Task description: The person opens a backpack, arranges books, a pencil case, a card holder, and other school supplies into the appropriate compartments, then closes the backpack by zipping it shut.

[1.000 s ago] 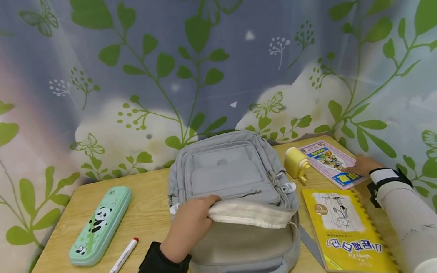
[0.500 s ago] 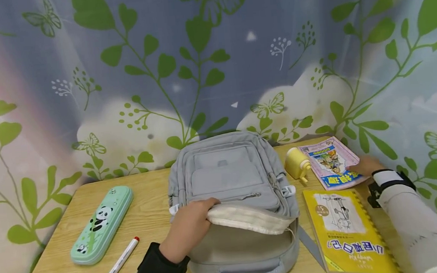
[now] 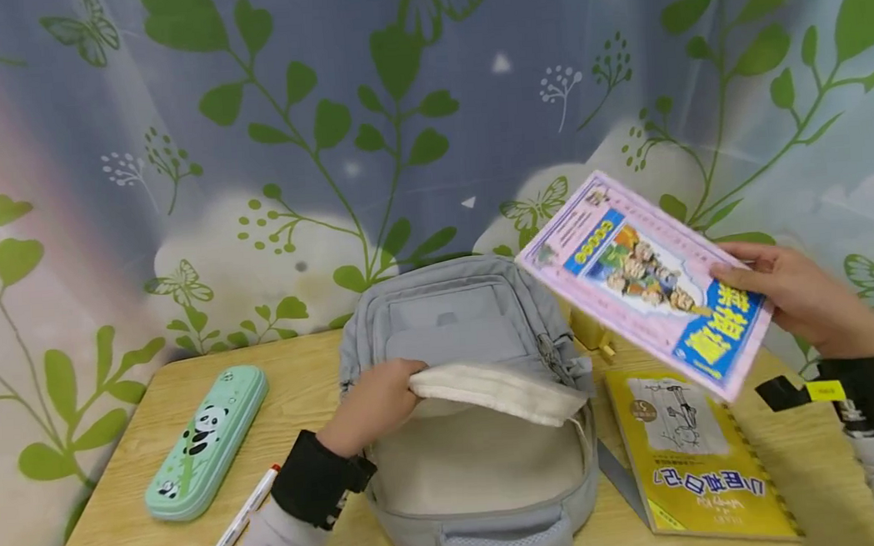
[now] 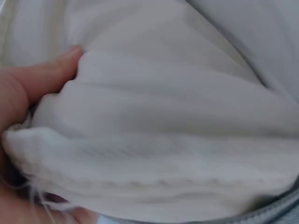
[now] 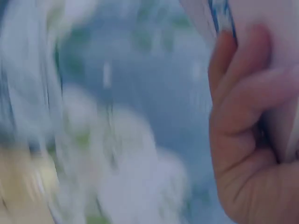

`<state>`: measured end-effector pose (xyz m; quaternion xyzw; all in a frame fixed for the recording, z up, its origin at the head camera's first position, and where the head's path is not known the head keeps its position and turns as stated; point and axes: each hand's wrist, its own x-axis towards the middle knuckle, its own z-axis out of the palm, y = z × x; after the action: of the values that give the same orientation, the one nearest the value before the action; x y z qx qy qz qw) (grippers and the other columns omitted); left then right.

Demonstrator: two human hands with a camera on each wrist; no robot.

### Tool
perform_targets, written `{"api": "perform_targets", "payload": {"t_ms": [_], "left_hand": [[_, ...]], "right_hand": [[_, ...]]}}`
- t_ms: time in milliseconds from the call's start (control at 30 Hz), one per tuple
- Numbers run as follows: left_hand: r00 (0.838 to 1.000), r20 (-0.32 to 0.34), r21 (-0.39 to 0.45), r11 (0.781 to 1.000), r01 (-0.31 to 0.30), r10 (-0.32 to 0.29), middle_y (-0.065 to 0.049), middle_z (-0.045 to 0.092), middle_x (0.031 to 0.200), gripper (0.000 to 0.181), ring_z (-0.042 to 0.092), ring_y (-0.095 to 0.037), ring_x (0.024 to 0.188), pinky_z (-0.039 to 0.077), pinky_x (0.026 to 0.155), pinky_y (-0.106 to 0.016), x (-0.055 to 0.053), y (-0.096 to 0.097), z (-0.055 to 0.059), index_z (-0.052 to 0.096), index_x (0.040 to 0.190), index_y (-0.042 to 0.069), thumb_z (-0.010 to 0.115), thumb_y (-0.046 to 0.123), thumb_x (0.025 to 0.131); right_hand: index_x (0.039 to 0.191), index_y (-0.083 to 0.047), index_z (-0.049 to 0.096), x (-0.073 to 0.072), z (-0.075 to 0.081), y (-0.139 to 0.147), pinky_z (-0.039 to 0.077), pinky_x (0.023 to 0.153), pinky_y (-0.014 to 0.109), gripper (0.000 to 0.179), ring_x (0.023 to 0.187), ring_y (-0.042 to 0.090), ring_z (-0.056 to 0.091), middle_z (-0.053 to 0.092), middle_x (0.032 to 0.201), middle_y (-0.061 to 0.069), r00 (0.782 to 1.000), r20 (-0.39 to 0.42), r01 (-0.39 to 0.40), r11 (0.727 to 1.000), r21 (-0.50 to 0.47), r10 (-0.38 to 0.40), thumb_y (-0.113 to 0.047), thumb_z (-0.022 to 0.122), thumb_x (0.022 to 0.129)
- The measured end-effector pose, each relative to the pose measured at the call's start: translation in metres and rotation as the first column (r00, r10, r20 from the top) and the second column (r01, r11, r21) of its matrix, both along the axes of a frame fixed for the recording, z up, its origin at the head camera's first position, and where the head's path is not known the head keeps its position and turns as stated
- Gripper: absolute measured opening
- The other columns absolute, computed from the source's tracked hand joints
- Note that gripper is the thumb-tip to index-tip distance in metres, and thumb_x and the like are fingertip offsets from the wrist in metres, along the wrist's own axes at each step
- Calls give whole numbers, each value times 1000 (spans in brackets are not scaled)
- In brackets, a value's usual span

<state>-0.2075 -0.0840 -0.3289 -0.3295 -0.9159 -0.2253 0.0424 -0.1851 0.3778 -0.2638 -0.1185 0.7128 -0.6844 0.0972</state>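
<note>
A light grey backpack (image 3: pixel 446 306) lies on the table with its main compartment unzipped and its pale lining showing. My left hand (image 3: pixel 377 406) pinches the cream inner edge of the opening flap (image 3: pixel 497 390) and lifts it. In the left wrist view, thumb and fingers grip the folded cream lining (image 4: pixel 154 107), with loose threads at its edge. My right hand (image 3: pixel 806 292) holds a pink book (image 3: pixel 633 278) with a blue title panel by its near right edge, thumb on the cover. The book is raised and tilted above the table, right of the backpack.
A yellow spiral-bound book (image 3: pixel 696 457) lies right of the backpack. Behind the raised book, a yellow pencil sharpener (image 3: pixel 589 337) is partly hidden. At left are a green panda pencil case (image 3: pixel 207 441) and a red-capped marker (image 3: pixel 235 527). A patterned curtain (image 3: pixel 429 140) hangs behind the table.
My right hand has picked the pink book up off the table and carried it up and left toward the backpack. My left hand keeps its grip, with the flap raised slightly.
</note>
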Motion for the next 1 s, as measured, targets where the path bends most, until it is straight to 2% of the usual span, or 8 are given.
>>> {"api": "perform_targets", "payload": {"t_ms": [67,167,267,333,533,633,800,1000], "left_hand": [[1000,28,35,999,8,-9,0,64,72,10,42,-6,55,35,54,-20,-10,-1,7,66,82,11,60,10,90],[999,51,92,996,-7,3,0,58,67,16,38,-7,54,33,56,-22,-22,-1,20,64,77,9,57,10,92],[997,75,163,986,-44,32,-4,59,68,14,34,-10,53,32,57,-25,-26,2,33,67,83,7,56,8,92],[996,71,198,978,-59,46,-6,65,75,12,34,-11,53,33,59,-27,-26,4,41,69,92,7,57,9,92],[991,99,272,956,-111,86,-11,70,101,28,51,-17,64,34,62,-29,-15,12,52,69,108,8,52,-4,90],[990,105,275,954,-122,96,-12,69,109,41,55,-17,69,33,60,-27,-7,17,54,67,115,9,48,-12,86],[991,98,286,951,-116,91,-7,69,108,43,58,-14,73,37,61,-25,5,24,52,66,117,14,48,-11,87],[989,138,326,941,-88,45,1,71,98,38,56,-9,62,43,60,-23,11,27,42,69,109,19,47,-6,91]], "right_hand": [[129,-24,55,13,4,-22,56,63,36,43,77,23,71,70,97,9,967,41,-249,966,-69,252,-4,28,102],[141,-13,42,27,-3,-56,55,72,41,47,90,28,69,65,113,18,820,97,-546,822,-161,563,2,20,102],[142,-4,37,36,-22,-89,53,80,42,43,99,28,66,60,123,20,706,190,-651,731,-206,682,0,23,102],[140,1,38,36,-38,-108,53,83,41,39,101,26,66,60,123,19,678,251,-660,723,-206,691,-4,27,103],[140,9,24,30,-77,-148,54,60,20,51,78,13,70,68,98,8,846,387,-379,924,-47,366,-22,40,102],[142,11,19,26,-85,-171,46,47,14,57,66,7,66,66,88,4,895,404,-216,976,21,189,-22,41,101],[140,6,24,12,-89,-211,48,58,14,45,72,6,60,57,91,4,897,426,-77,991,-113,118,-14,36,102],[128,-10,40,-22,-104,-250,50,91,31,30,107,18,54,45,123,9,848,465,-74,926,-369,253,-2,31,100]]}}
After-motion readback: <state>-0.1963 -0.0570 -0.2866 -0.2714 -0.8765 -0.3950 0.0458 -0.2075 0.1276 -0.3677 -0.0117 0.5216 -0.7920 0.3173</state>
